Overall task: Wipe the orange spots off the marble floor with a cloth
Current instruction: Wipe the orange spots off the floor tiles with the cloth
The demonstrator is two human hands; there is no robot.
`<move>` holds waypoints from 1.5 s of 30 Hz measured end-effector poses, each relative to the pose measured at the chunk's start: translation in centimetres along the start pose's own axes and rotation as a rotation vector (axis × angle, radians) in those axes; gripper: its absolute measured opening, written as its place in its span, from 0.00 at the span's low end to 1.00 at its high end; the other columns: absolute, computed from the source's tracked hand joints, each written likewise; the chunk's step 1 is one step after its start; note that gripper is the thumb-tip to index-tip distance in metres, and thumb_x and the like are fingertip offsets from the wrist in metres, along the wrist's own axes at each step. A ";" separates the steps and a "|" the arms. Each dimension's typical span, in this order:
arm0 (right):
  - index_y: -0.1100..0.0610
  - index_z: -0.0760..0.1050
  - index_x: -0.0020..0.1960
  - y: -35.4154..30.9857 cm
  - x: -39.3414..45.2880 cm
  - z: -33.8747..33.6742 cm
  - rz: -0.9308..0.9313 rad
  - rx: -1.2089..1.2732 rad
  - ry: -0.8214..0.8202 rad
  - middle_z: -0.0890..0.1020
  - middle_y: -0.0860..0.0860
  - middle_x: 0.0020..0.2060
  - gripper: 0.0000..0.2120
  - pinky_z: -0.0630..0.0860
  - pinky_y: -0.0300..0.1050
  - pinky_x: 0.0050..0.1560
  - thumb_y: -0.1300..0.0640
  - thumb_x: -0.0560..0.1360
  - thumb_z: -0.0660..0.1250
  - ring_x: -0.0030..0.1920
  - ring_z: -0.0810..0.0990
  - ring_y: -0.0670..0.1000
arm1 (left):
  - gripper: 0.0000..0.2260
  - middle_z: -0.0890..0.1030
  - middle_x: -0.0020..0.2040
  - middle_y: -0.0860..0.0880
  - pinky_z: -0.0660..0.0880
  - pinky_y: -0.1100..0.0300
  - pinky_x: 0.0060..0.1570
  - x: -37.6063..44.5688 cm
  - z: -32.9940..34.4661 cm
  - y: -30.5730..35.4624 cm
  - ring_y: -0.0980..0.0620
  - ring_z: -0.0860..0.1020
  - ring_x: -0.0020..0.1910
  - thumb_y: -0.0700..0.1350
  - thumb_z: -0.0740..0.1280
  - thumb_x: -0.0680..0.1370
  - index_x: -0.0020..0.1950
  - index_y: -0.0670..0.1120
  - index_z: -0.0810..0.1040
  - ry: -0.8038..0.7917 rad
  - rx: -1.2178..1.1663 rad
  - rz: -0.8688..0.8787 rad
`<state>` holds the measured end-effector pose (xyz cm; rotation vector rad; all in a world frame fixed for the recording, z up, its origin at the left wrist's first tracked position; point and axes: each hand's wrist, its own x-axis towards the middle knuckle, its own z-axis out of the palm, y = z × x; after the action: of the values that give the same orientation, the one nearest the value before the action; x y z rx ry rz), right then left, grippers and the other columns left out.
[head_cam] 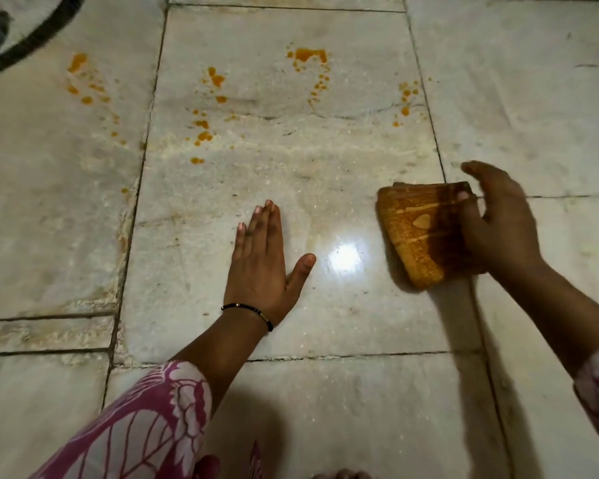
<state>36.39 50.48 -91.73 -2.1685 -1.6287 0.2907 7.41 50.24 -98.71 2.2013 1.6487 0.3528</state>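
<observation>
A: Why is the person's left hand (261, 267) lying flat on the pale, veined marble floor (325, 323)?

B: It is probably bracing the body; the palm is pressing down, fingers straight and together, holding nothing. A thin black beaded bracelet (248, 311) is sitting at the wrist, just above the pink-and-white floral sleeve (146, 420).

A: And the other hand?

B: The right hand (495, 229) is gripping a folded, orange-brown ribbed cloth (419, 233) by its right side, fingers curling over it, thumb raised. The cloth is resting on the floor near the right edge of the middle slab.

A: How is the cloth looking?

B: It is looking damp and darker toward the hand, with a pale heart motif.

A: And the orange spots (204, 127)?

B: They are lying in scattered trails along the far side of the slab, well apart from the cloth, seemingly untouched.
</observation>
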 end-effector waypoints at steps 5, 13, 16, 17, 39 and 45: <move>0.55 0.47 0.77 -1.7 -5.1 5.1 -0.240 -0.476 -0.310 0.49 0.58 0.76 0.38 0.41 0.62 0.73 0.35 0.74 0.45 0.76 0.44 0.59 | 0.38 0.47 0.78 0.45 0.44 0.50 0.75 -0.1 0.0 0.1 0.49 0.47 0.77 0.68 0.37 0.75 0.75 0.43 0.41 -0.005 0.009 0.011; 0.43 0.61 0.73 2.3 -9.0 3.2 -0.817 -0.276 -0.420 0.59 0.55 0.75 0.27 0.52 0.65 0.71 0.39 0.75 0.54 0.75 0.52 0.61 | 0.39 0.48 0.77 0.45 0.42 0.54 0.74 -0.2 -0.2 0.2 0.49 0.46 0.76 0.68 0.37 0.76 0.77 0.41 0.45 0.010 -0.012 0.016; 0.34 0.54 0.73 4.1 -4.5 2.4 -0.560 -0.279 -0.330 0.54 0.54 0.76 0.28 0.50 0.65 0.71 0.34 0.73 0.51 0.75 0.49 0.62 | 0.40 0.47 0.78 0.44 0.42 0.53 0.74 0.0 -0.2 0.4 0.49 0.46 0.76 0.69 0.36 0.75 0.77 0.41 0.44 -0.012 0.012 0.010; 0.32 0.51 0.72 4.0 -2.5 2.5 -0.445 -0.269 -0.307 0.52 0.53 0.77 0.30 0.50 0.66 0.70 0.34 0.71 0.51 0.75 0.49 0.61 | 0.40 0.47 0.78 0.44 0.41 0.53 0.74 0.1 -0.2 0.4 0.49 0.45 0.76 0.69 0.36 0.75 0.76 0.42 0.43 -0.023 0.029 0.008; 0.37 0.59 0.72 -12.5 9.7 12.4 -0.562 -0.333 -0.292 0.58 0.51 0.76 0.30 0.49 0.66 0.69 0.35 0.70 0.48 0.74 0.52 0.66 | 0.38 0.46 0.78 0.41 0.43 0.49 0.75 0.0 -0.4 0.4 0.46 0.44 0.77 0.66 0.40 0.77 0.76 0.38 0.45 0.154 -0.081 -0.075; 0.41 0.66 0.70 -12.1 3.5 12.2 -0.945 -0.271 -0.359 0.63 0.49 0.74 0.26 0.52 0.66 0.69 0.40 0.74 0.50 0.75 0.54 0.63 | 0.40 0.46 0.77 0.38 0.44 0.47 0.74 0.0 -0.2 0.3 0.44 0.44 0.77 0.67 0.40 0.76 0.76 0.36 0.46 0.179 -0.118 -0.075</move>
<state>22.02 59.00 -96.98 -1.2958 -2.8038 0.1712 7.62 50.23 -98.37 2.0667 1.7481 0.6264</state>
